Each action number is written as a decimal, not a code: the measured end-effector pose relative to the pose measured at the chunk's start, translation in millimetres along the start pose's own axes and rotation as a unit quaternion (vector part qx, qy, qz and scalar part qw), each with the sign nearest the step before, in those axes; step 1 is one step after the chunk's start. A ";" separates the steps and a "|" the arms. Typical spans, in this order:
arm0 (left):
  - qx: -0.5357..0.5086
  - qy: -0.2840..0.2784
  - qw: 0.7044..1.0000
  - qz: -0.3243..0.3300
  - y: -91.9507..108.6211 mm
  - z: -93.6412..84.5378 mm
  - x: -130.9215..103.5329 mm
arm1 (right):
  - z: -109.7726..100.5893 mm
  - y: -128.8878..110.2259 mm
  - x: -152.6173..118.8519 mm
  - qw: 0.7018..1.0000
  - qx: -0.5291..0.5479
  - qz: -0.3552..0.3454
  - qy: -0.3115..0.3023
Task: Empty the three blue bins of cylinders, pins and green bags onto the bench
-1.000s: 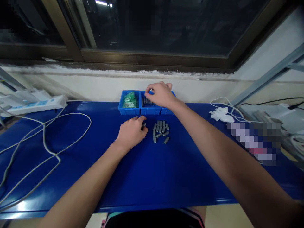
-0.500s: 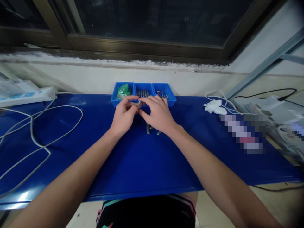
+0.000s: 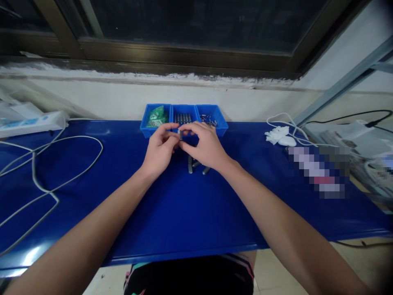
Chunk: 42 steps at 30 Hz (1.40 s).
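Note:
Both hands meet above the blue table, in front of the blue bins. My left hand [image 3: 161,147] pinches a small grey metal cylinder [image 3: 180,134], whose lower part is hidden by the fingers. From the other side, my right hand [image 3: 206,145] grips the same piece with thumb and index finger. Under the right hand lie a few loose grey metal cylinders [image 3: 190,165], one of them [image 3: 206,170] set slightly apart; the hand partly covers them.
Behind the hands stand three blue bins: one [image 3: 147,130] with green packets, one [image 3: 184,108] with rows of grey cylinders, one [image 3: 223,128] with small metal parts. White cables [image 3: 92,138] loop across the left of the table [image 3: 184,221]. Crumpled white tissue [image 3: 276,134] lies at right.
The view has shifted slightly. Both hands stay together at the small cylinder, which shows a little more between the fingertips; the fingers have moved only slightly.

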<state>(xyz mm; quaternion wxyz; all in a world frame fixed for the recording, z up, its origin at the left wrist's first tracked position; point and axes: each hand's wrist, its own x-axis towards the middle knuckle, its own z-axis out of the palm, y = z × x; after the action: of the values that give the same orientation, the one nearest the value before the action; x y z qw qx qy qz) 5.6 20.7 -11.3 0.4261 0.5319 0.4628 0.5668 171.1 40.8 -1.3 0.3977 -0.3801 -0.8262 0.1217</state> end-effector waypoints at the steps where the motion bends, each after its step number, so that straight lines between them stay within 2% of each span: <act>1: 0.003 0.001 1.000 -0.001 0.1 0.0 -0.1 | -0.4 0.8 0.6 1.000 0.010 0.002 0.001; 6: 0.022 0.008 1.000 -0.005 0.4 -1.4 0.5 | -0.5 2.0 1.3 0.998 0.058 0.014 -0.007; 15: 0.025 0.002 1.000 -0.010 0.2 -0.1 1.0 | 2.6 0.4 -1.7 1.000 -0.004 0.004 0.000; 21: 0.030 -0.016 0.999 -0.036 2.9 -0.2 0.9 | 5.3 5.5 -0.8 0.998 -0.038 0.026 0.045; 28: 0.036 -0.016 0.999 -0.022 -2.5 -2.1 2.5 | 6.2 4.5 -3.0 0.997 -0.068 0.008 0.024; 42: 0.052 -0.016 0.998 -0.019 -6.0 -3.1 3.9 | 4.2 2.9 -3.1 0.998 -0.064 0.022 -0.014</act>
<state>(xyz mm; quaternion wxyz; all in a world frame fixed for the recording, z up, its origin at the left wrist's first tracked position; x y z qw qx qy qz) 2.2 25.5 -16.3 0.4160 0.5532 0.4950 0.5253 170.8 40.9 -7.3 0.3585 -0.4212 -0.8290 0.0831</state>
